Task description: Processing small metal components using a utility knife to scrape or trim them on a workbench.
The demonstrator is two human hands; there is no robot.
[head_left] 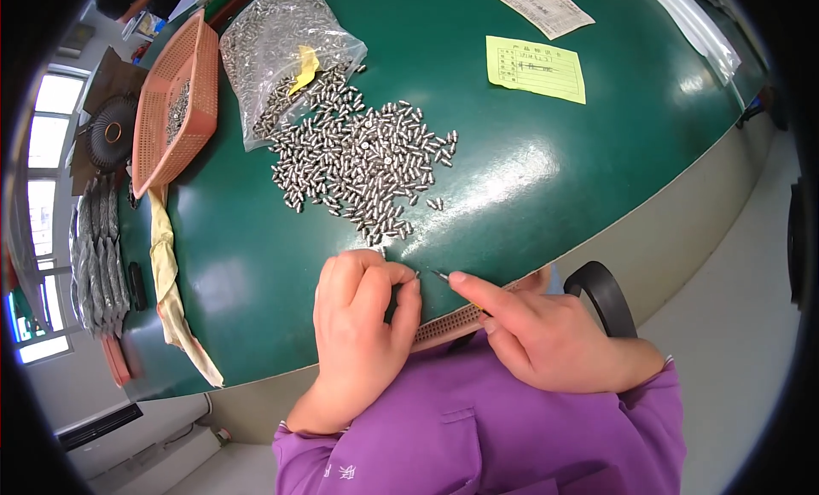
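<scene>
Close to the table's near edge, my left hand (363,320) is closed, thumb and forefinger pinching a small metal part (417,275), mostly hidden by the fingertips. My right hand (550,333) grips a slim pointed tool (439,275), its forefinger stretched along it. The tool's dark tip points at the pinched part, a small gap away; its exact kind I cannot make out. Beyond my left hand spreads a heap of small silvery bullet-shaped metal parts (367,158). More of them spill from a clear plastic bag (281,47) with a yellow slip on it.
A pink plastic basket (183,94) holding metal parts stands at the left. A pink perforated basket edge (448,324) shows below the table's near edge. Yellow (536,70) and white paper slips (537,7) lie far right. A cream cloth strip (171,290) lies along the left edge.
</scene>
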